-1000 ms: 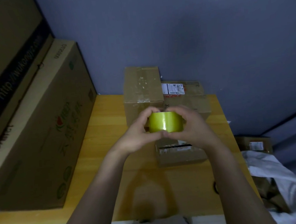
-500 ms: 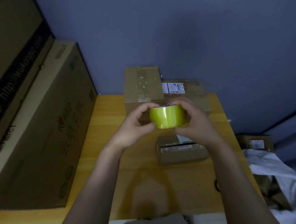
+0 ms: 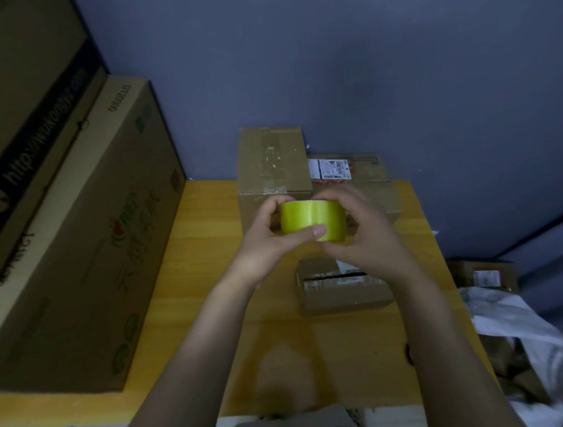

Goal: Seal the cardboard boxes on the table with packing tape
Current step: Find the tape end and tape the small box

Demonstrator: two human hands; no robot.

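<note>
I hold a yellow-green roll of packing tape in the air above the wooden table. My left hand grips its left side, thumb laid across the front. My right hand grips its right side. Below the hands a small flat cardboard box lies on the table, its top seam showing a dark gap. Behind the roll stands a taller cardboard box with old clear tape on top. To its right sits a lower box with a white shipping label.
Large printed cartons are stacked along the table's left side. A blue wall rises behind. Off the table's right edge lie another small box and white cloth over more cardboard.
Both hands have lifted the tape roll a little higher and farther from me, uncovering more of the small flat box. My left thumb now lies across the roll's front.
</note>
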